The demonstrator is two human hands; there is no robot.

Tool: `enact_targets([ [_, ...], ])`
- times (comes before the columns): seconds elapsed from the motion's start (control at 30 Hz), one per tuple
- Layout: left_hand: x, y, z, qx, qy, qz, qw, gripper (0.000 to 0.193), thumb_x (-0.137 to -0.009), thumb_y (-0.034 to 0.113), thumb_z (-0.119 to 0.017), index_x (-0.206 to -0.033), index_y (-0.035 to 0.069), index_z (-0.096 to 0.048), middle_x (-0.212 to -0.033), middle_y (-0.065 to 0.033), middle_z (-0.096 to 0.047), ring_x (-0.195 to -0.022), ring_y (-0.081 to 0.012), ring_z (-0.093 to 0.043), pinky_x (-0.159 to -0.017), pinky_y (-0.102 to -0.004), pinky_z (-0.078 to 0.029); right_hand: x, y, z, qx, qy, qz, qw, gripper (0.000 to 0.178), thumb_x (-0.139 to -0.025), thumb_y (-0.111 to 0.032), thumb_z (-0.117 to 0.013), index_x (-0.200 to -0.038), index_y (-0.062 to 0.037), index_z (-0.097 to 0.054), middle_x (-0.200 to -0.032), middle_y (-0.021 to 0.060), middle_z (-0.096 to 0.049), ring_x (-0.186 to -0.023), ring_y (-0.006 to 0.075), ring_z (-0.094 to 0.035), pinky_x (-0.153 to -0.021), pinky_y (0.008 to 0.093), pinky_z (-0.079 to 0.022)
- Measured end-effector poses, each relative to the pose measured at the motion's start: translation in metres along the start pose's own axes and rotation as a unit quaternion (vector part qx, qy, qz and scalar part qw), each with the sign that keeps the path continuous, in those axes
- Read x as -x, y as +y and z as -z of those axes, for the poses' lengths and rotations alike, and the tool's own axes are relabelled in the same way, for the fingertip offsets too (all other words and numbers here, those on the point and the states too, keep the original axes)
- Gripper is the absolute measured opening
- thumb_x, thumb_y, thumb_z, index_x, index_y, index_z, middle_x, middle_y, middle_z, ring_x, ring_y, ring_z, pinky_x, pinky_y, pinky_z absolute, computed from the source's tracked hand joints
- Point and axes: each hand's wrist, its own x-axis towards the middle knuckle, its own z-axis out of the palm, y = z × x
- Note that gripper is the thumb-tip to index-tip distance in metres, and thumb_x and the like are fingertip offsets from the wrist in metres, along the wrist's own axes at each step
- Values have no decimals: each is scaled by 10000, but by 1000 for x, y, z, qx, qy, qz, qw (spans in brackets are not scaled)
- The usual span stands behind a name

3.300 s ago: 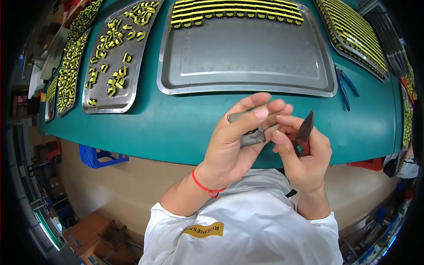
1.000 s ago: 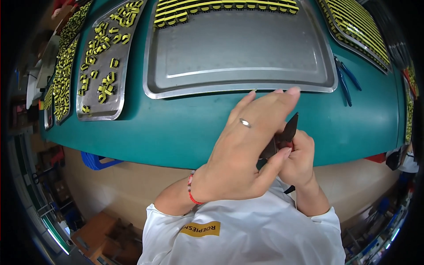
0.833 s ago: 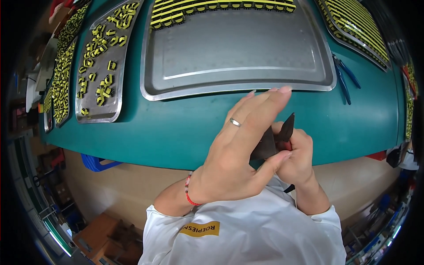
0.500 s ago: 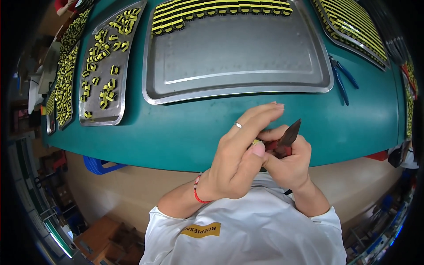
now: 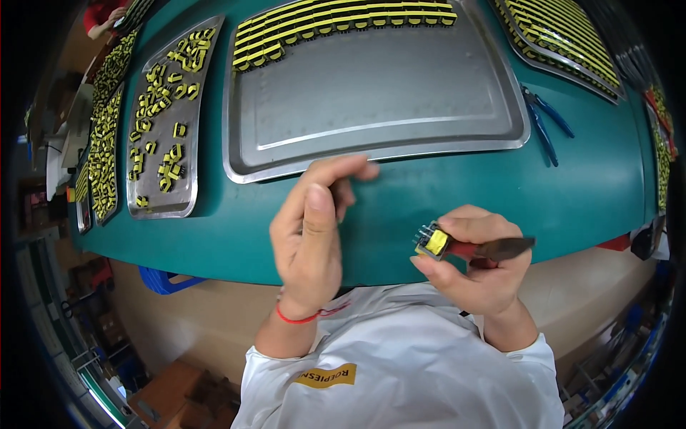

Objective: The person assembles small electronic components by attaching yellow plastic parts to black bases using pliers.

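My right hand (image 5: 493,282) pinches a small yellow-taped transformer (image 5: 437,242) between thumb and fingertip, its metal pins facing left. In the same palm lie red-handled pliers (image 5: 507,248), their dark jaws sticking out to the right. My left hand (image 5: 309,239) is apart from it, held over the near part of the table, empty with the thumb raised and the fingers partly curled. Just beyond that hand is the front rim of a large metal tray (image 5: 371,154). Neat rows of like transformers (image 5: 343,21) fill the tray's far side.
A narrow metal tray (image 5: 161,212) at the left holds loose transformers; more heaped ones (image 5: 106,150) lie beyond it. Blue-handled pliers (image 5: 547,125) rest on the green table (image 5: 593,179) right of the large tray. At the far right stands another filled tray (image 5: 561,43). A person's hand (image 5: 103,27) shows at top left.
My hands have separated: the left moved off leftward and opened, and the right shifted slightly right. The transformer, mostly hidden between them before, now shows in my right hand.
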Motion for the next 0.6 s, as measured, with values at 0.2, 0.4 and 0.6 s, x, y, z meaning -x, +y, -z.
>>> enact_targets([
  [0.2,11,12,-16,21,-116,-6,993,216,-934,57,-643,-1110,-66,-665,-929,-112,-638,-775,-134,-561,-698,-248,-443,-7,11,-9,116,57,185,974,460,-737,-52,-851,-1116,-8,-595,-881,158,-674,-624,200,-641,-506,260,-511],
  [0.4,9,1,-16,15,-110,-52,992,209,-921,54,-662,-1096,-61,-674,-911,-99,-630,-722,-115,-503,-646,-250,-405,-5,23,-13,141,66,222,962,420,-764,-75,-822,-1105,-2,-588,-875,131,-652,-592,200,-618,-477,282,-484],
  [0.6,10,-3,-15,28,-103,-43,993,218,-916,48,-660,-1107,-55,-672,-902,-93,-625,-717,-119,-494,-651,-256,-401,-6,26,-13,163,64,239,955,417,-748,-74,-814,-1086,13,-586,-878,136,-649,-583,199,-611,-473,284,-478],
])
